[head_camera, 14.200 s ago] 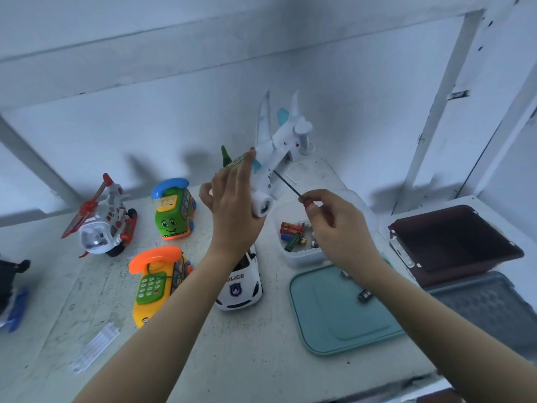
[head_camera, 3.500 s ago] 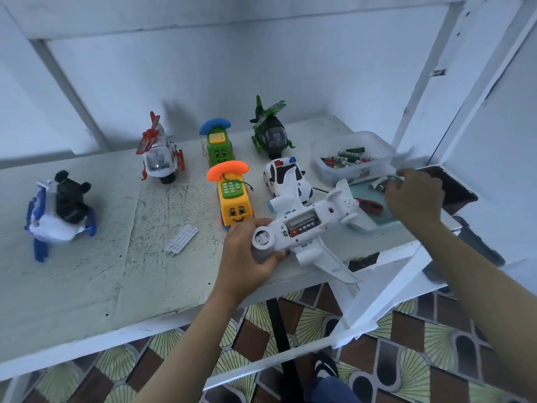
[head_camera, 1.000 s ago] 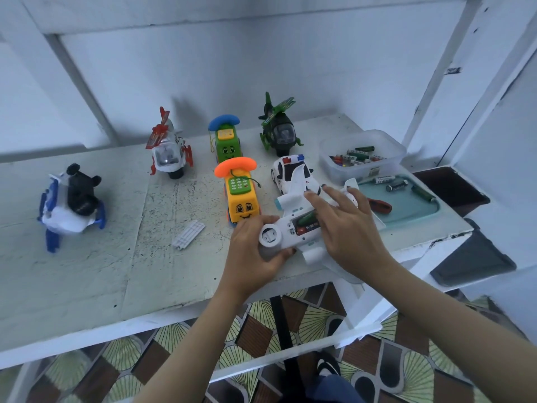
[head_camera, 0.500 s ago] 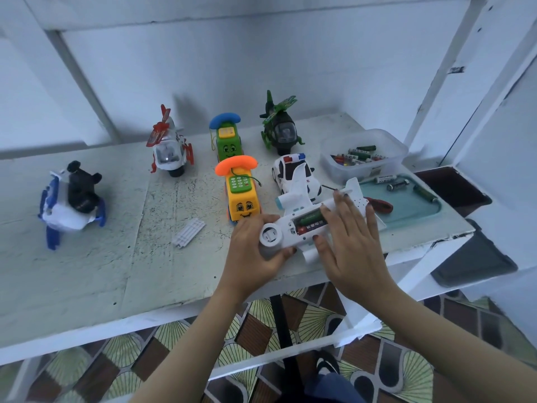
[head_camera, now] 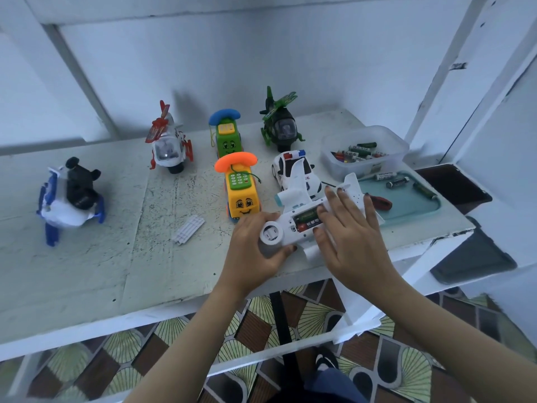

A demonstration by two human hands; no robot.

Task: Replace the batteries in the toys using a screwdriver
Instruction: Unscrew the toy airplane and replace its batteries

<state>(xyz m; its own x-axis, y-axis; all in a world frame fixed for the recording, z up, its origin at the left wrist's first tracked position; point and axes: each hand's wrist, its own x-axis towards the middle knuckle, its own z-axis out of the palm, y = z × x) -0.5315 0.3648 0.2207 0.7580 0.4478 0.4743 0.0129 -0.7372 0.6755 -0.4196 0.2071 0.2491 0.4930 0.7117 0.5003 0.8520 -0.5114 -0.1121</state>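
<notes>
A white toy airplane lies belly-up near the table's front edge. Its battery bay is uncovered, and batteries show inside. My left hand grips the plane's nose end. My right hand lies flat over the fuselage with straight fingers touching it beside the bay. The red-handled screwdriver rests on the teal tray at the right, with three loose batteries beyond it. A white ribbed battery cover lies on the table left of my hands.
A clear tub of batteries stands behind the tray. Other toys stand behind: yellow phone car, green phone car, police car, green helicopter, red-white helicopter, black-and-blue toy. A dark bin sits right.
My right hand came back from the tray to the plane. In the last half second it slid slightly right over the fuselage, and more of the batteries in the bay shows.
</notes>
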